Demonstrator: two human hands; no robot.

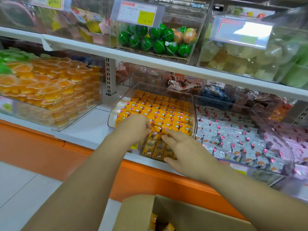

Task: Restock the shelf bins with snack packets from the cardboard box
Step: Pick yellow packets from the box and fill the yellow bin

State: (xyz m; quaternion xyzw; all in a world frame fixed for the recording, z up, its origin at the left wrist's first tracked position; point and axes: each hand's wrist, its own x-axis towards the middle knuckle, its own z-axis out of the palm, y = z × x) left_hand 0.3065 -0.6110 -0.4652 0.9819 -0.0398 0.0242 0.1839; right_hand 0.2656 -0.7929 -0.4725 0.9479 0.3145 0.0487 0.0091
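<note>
A clear plastic shelf bin (116, 104) holds rows of orange snack packets (160, 109). My left hand (133, 127) rests at the bin's front left, its fingers curled down onto the packets at the front row. Just right of it, my right hand (181, 147) lies with straight fingers touching the front packets, thumb against the bin's front wall. The open cardboard box (183, 212) stands at the bottom edge below my arms, with a few orange packets (155, 222) showing inside.
A neighbouring bin of silver-pink packets (241, 139) sits to the right. Orange jelly cups (50, 90) fill a bin on the left. An upper shelf (150, 59) overhangs, carrying bins of green watermelon balls (156, 40). The orange shelf base (50, 147) runs below.
</note>
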